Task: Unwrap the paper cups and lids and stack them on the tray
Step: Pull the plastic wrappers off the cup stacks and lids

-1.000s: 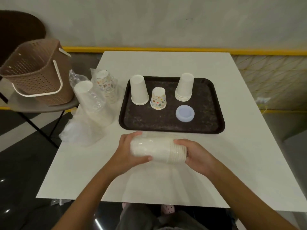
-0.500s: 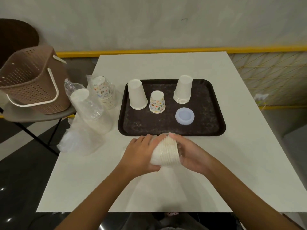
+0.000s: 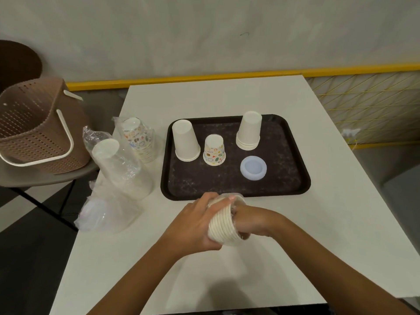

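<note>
A stack of white paper cups in clear plastic wrap sits between my two hands, just in front of the dark tray, rims towards me. My left hand wraps around its left side; my right hand grips the rim end. On the tray stand a white cup stack, one patterned cup, a second white stack and a pale blue lid, all cups upside down.
Left of the tray stand a wrapped sleeve of white cups, a wrapped sleeve of patterned cups and a clear bag of lids. A brown basket rests on a chair beside the white table.
The wrapped stack lay sideways across both hands; now it is turned end-on with the rims facing me, and my hands have closed in around it nearer the tray.
</note>
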Available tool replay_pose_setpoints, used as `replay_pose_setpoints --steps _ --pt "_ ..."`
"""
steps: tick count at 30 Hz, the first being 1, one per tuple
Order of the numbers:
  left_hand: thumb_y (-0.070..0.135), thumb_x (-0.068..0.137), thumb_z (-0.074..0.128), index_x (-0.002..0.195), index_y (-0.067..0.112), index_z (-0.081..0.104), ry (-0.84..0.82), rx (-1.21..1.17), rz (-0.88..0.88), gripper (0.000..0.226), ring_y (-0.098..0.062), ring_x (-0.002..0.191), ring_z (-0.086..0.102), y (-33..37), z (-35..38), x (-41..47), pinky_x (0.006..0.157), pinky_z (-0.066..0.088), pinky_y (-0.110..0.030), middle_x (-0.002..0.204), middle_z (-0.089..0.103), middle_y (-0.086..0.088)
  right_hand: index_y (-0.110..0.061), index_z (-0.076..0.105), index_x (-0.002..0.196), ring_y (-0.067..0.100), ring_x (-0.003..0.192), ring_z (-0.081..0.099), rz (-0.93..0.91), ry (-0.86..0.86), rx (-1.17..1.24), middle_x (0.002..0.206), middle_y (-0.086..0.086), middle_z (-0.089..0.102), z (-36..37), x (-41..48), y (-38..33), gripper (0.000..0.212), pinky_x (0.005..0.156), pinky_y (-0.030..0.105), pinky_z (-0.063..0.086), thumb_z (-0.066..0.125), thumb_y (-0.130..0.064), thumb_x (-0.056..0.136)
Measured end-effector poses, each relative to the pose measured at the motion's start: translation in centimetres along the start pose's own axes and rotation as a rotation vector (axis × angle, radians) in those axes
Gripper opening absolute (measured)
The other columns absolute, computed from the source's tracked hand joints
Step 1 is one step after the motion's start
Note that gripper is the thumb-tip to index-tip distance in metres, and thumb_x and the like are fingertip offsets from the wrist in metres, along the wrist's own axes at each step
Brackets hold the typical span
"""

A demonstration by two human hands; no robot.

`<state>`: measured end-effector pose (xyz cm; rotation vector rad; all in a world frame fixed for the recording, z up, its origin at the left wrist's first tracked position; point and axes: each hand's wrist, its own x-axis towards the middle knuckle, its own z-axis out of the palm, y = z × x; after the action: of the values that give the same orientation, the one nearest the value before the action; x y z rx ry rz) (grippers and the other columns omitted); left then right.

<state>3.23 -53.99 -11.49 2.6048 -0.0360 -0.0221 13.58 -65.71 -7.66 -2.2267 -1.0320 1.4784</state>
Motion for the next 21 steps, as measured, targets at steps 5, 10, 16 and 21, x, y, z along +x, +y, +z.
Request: replay_pose_setpoints --steps 5,10,16,21 --pt "0.052 0.06 0.063 0.136 0.048 0.011 0.039 -0.036 0.023 0.092 -0.011 0.098 0.051 -1.0 -0.1 0.4 0.073 0.037 -0.011 0.125 0.044 -0.002 -0.02 0.059 0.106 0.015 0.095 0.058 -0.087 0.171 0.543 0.093 -0.002 0.06 -0.7 -0.3 1.5 0.02 0.072 0.022 0.047 0.051 -0.009 0.091" --pt "0.051 0.057 0.067 0.136 0.047 0.017 0.02 0.021 -0.016 0.094 -0.004 0.092 0.045 -2.1 -0.6 0.8 0.067 0.028 -0.003 0.119 0.044 0.004 -0.014 0.064 0.08 0.013 0.06 0.048 -0.099 0.39 0.88 0.073 0.007 0.054 -1.9 -1.7 3.7 0.022 0.054 0.024 0.037 0.049 -0.001 0.09" --pt "0.047 0.057 0.074 0.131 0.052 0.009 -0.011 0.031 -0.053 0.098 -0.01 0.096 0.051 -1.9 -0.8 1.6 0.07 0.042 -0.018 0.12 0.04 0.008 -0.013 0.06 0.071 0.007 0.044 0.04 -0.174 0.679 1.084 0.052 -0.002 0.049 -3.5 -3.4 6.3 0.027 0.048 0.017 0.036 0.049 0.006 0.087" --pt "0.045 0.058 0.077 0.13 0.056 0.007 -0.03 0.013 -0.087 0.101 -0.007 0.094 0.049 -1.6 -0.9 1.8 0.071 0.048 -0.021 0.118 0.037 0.013 -0.011 0.057 0.078 0.011 0.049 0.053 -0.324 0.78 1.21 0.052 0.002 0.056 -3.8 -5.2 7.7 0.024 0.055 0.02 0.047 0.045 0.008 0.087"
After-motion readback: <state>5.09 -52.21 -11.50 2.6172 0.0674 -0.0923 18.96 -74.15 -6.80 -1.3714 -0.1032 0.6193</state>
